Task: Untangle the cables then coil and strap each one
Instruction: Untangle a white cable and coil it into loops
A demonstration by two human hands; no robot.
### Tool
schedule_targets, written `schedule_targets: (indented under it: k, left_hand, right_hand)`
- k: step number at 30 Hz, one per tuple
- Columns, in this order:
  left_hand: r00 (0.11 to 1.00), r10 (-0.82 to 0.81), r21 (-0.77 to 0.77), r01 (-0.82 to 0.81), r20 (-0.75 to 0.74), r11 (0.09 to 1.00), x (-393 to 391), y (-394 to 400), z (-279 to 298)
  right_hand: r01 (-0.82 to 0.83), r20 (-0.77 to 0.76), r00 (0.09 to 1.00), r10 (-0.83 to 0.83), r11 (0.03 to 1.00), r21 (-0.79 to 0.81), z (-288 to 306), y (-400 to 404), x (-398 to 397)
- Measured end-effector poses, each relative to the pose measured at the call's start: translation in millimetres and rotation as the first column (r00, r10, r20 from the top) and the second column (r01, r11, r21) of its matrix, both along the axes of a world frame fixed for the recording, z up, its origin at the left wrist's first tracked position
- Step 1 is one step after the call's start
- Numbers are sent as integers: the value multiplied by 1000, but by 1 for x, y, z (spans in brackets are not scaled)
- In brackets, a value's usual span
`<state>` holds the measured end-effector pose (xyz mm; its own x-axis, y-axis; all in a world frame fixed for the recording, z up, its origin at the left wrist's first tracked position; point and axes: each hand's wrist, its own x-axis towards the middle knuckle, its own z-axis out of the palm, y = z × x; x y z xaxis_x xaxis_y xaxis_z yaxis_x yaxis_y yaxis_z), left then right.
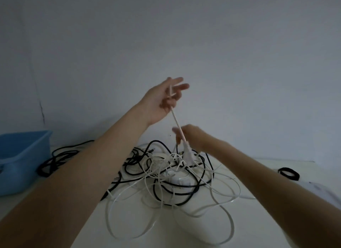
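Note:
A tangle of black and white cables [171,175] lies on the white table [118,234]. My left hand [162,101] is raised above the pile and holds the end of a white cable [176,123], which runs taut and slanted down to my right hand. My right hand [188,135] hovers just above the back of the pile and pinches that same white cable near a white plug [188,153]. A white power strip [180,179] lies partly buried in the tangle.
A blue plastic bin [20,161] stands at the left edge of the table. A small black coiled strap [288,173] lies at the right. A bare wall rises behind the table. Loose white cable loops reach toward the near table edge.

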<state>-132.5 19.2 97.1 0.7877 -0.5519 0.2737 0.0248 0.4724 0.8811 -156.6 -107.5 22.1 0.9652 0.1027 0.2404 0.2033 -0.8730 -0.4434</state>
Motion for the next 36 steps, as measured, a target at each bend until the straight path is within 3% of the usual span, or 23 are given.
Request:
schedule_targets:
  k: [3,7,10,13,14,15,16,18,21,24,28,31,33,36]
  left_hand:
    - [991,93,-112,-103,-91,988,18,12,3]
    - [967,218,-203,-241,-130,949,40,22,6]
    - [928,322,-285,-364,-185,887,55,37,16]
    - [902,379,-230,-421,-205,877,62,52,16]
    - [907,384,-135,-408,-170,903,62,53,11]
    - [922,366,-16,-371,-130,929,60,53,4]
    - [946,310,105,-301,-96,948,56,51,-3]
    - [993,108,342,-88,-41,935,48,46,-17]
    - [975,-221,570,185,-5,801,34,40,-31]
    - [966,-252,567,235,-49,790,23,37,-34]
    - [978,-199,518,206,-70,830,16,39,-33]
    - [975,-206,449,222,-85,866,14,44,-38]
    - [964,-253,422,264,-83,867,10,47,-39]
    - [947,-318,367,308,-33,878,0,44,-35]
  right_hand:
    - [-56,-53,998,43,957,-285,-21,-15,1]
    - [-62,-93,995,30,932,-358,-14,-21,-4]
    - [-84,-89,993,82,996,-18,-7,-25,-12]
    - [-98,220,975,-3,888,448,9,-33,-17]
    - [-144,312,950,-5,880,452,17,-34,-15]
    - [-176,353,935,42,917,357,25,-31,-14]
    - [-184,347,931,112,966,180,32,-25,-11]
    - [-221,228,942,246,967,-127,40,-6,-5]
    - [-282,58,955,292,950,-134,54,8,-1]
    - [-223,24,974,225,972,-69,64,4,2]
    - [-54,250,967,58,998,-26,66,-4,4]
    - [-23,393,917,-60,979,204,62,-14,6]
    - [-27,391,915,-95,955,295,60,-17,6]
    - [-90,227,974,-10,902,422,50,-13,8]
